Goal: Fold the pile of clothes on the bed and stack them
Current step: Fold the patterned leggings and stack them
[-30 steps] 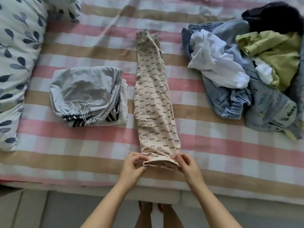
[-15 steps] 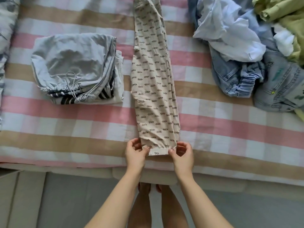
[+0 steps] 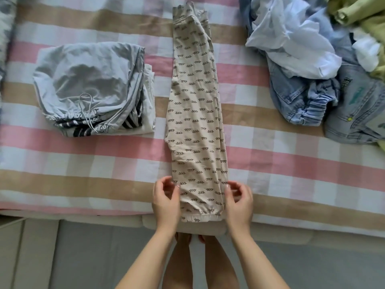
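bedspread [image 3: 83,163] beside grey floor [image 3: 83,257] bears trousers [image 3: 193,122]; left hand [image 3: 166,202] and right hand [image 3: 239,203] flank them, relaxed.

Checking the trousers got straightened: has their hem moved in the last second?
Yes. The hem moved toward the person: earlier it was lifted over the tan stripe; now it lies flat past it, at the bed edge.

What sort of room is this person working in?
Most likely a bedroom at home: a bed with a pink-and-tan checked sheet, a stack of folded clothes on it, and a heap of unfolded laundry beside.
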A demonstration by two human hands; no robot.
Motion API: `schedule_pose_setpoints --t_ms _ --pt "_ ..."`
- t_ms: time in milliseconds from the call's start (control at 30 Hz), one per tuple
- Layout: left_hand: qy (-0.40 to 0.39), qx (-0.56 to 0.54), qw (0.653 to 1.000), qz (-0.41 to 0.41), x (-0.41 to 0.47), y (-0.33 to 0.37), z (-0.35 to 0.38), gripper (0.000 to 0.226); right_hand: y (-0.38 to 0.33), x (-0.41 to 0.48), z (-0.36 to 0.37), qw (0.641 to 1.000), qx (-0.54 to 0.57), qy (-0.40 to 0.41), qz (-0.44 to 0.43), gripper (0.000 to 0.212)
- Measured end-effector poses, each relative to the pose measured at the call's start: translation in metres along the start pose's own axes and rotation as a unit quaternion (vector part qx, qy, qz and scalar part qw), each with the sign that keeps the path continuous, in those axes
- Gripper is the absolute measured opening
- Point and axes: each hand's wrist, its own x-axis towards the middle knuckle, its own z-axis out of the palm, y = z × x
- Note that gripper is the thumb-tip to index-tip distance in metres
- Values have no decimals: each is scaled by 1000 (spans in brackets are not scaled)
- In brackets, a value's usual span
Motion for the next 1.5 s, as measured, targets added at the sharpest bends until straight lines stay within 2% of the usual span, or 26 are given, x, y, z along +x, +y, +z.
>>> schedule_pose_setpoints --t_ms 100,200,267,467,600,733,900,1000,1200,1300,1400,1500 --pt "33 -6 999 21 41 21 9 21 -28 39 11 999 -14 -38 -20 12" --pt "42 -24 999 -13 75 32 19 28 -43 68 26 993 -72 -88 19 21" --pt "33 -33 999 -16 85 34 22 28 -46 75 31 987 -120 -98 48 19" --pt "-3 -40 999 -25 89 31 23 27 -34 83 13 994 -93 -34 55 10" --pt "12 -40 999 -19 94 39 25 14 -38 92 13 994 -94 -52 35 15" --pt "-15 -12 1000 -16 109 51 26 28 -65 119 32 995 -88 -56 10 15" --pt "-1 26 999 -34 117 47 20 10 -74 139 40 988 -137 -58 33 9" --pt "9 42 999 16 124 61 25 12 -82 146 42 990 -124 -64 -3 9" --pt "-28 46 996 67 183 109 48 21 -132 193 67 989 -90 -100 -67 24" --pt "-52 15 997 56 218 129 61 9 -151 220 84 990 -89 -81 -73 23" --pt "-89 -28 995 27 252 151 75 9 -167 243 100 987 -135 -63 -62 25" --pt "-104 -34 992 68 273 166 85 7 -173 258 106 980 -175 -47 -79 14"
